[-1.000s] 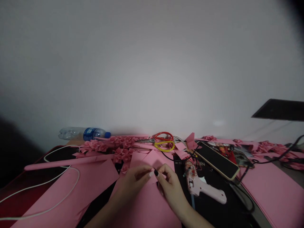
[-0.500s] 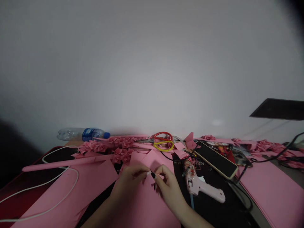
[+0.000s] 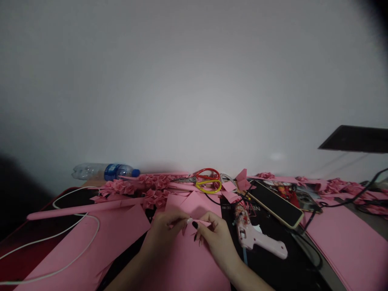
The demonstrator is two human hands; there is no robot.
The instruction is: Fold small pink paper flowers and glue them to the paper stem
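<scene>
Between my fingertips is a small folded piece of pink paper, pinched from both sides. My left hand grips its left end between thumb and index finger. My right hand holds the other side, with the thumb's dark nail facing up. Both hands are over large pink paper sheets. Just beyond them lie several folded pink paper flowers and scissors with red and yellow handles. A pink glue gun rests to the right of my right hand.
A phone lies at the right, near a stack of pink paper. A plastic bottle is on its side against the wall at back left. A white cable loops over the sheets at left; dark cables cross the right side.
The small folded paper has turned slightly, so more of it shows between my fingers. My right fingers have shifted a little; the left hand stays almost in place.
</scene>
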